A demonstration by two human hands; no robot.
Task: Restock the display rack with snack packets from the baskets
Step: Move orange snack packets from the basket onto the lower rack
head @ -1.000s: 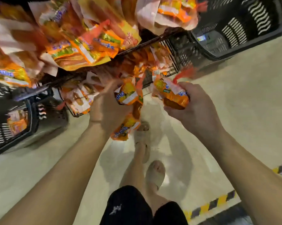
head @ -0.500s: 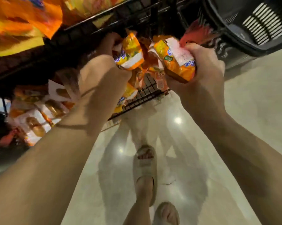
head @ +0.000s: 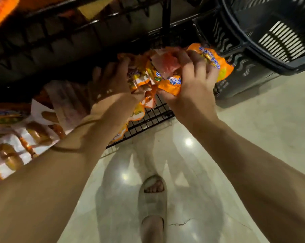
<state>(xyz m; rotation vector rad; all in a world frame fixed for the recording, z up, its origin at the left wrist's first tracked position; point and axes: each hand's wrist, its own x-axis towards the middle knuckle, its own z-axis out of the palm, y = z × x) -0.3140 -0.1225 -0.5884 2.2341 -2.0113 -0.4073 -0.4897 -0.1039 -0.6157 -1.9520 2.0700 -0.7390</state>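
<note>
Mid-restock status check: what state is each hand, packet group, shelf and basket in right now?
left hand, gripping orange snack packets.
right hand, gripping the same bunch.
orange snack packets, bunched between both hands.
wire shelf, below the held packets.
black basket, no packets visible inside.
white packets, lying on the rack, left.

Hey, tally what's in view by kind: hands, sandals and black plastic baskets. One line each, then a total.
Hands: 2, left hand and right hand, both holding snack packets
Sandal: 1
Black plastic basket: 1
Total: 4
</note>
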